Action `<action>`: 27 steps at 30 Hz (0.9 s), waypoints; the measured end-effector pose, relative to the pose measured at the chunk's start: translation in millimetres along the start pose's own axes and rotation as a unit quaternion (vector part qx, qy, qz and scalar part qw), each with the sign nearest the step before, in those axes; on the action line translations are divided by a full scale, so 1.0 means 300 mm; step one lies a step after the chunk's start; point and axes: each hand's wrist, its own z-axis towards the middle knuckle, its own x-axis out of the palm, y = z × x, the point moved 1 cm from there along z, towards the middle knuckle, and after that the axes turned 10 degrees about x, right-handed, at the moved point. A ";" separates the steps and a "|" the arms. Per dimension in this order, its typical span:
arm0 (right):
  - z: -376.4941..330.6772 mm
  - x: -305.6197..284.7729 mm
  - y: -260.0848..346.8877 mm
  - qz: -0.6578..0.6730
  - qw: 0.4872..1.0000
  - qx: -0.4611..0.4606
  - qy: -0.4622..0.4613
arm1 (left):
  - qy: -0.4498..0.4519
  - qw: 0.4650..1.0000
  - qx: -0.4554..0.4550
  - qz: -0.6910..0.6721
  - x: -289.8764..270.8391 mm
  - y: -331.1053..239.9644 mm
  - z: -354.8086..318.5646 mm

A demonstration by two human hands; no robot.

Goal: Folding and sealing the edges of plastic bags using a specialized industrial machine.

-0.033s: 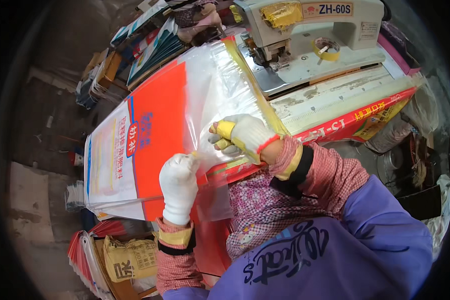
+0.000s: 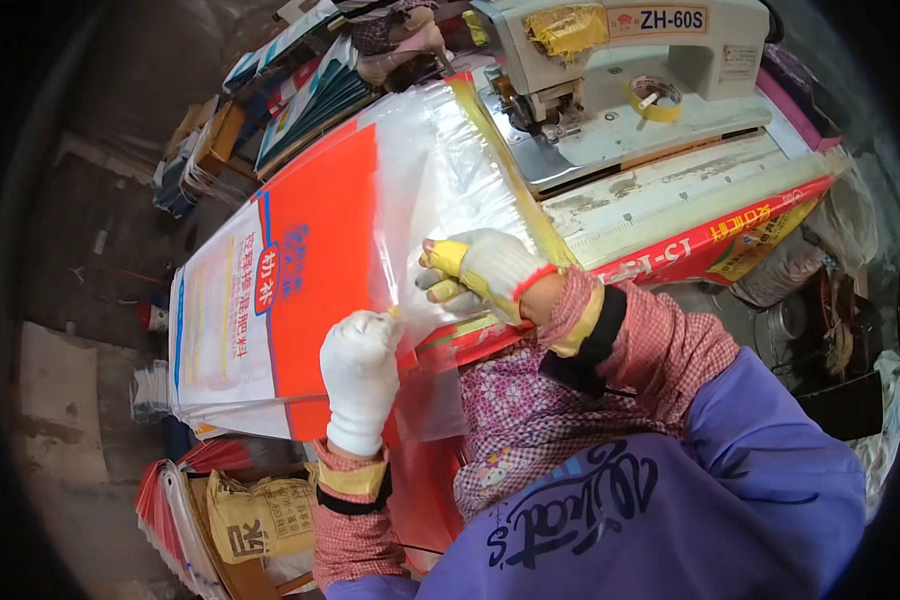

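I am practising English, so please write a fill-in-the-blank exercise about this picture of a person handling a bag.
1. Both hands wear white ____.
2. The left hand and right hand grip a clear plastic liner at the mouth of an orange and ____ sack.
3. Behind the sack stands a cream sewing ____.

Missing words: gloves; white; machine

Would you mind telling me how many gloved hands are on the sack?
2. The left hand grips the near edge of the orange and white sack; the right hand presses on its clear liner, near the sewing machine. No others show.
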 end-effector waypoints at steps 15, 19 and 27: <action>0.154 0.212 0.057 -0.438 0.864 -0.233 -0.090 | -0.180 0.760 -0.310 -0.542 0.006 0.099 0.018; 0.130 0.182 0.110 -0.617 0.681 -0.357 -0.170 | -0.235 0.756 -0.295 -0.535 -0.056 0.185 -0.008; -0.019 0.155 0.093 -0.564 0.500 -0.594 -0.283 | -0.365 0.717 -0.249 -0.540 -0.264 0.283 -0.046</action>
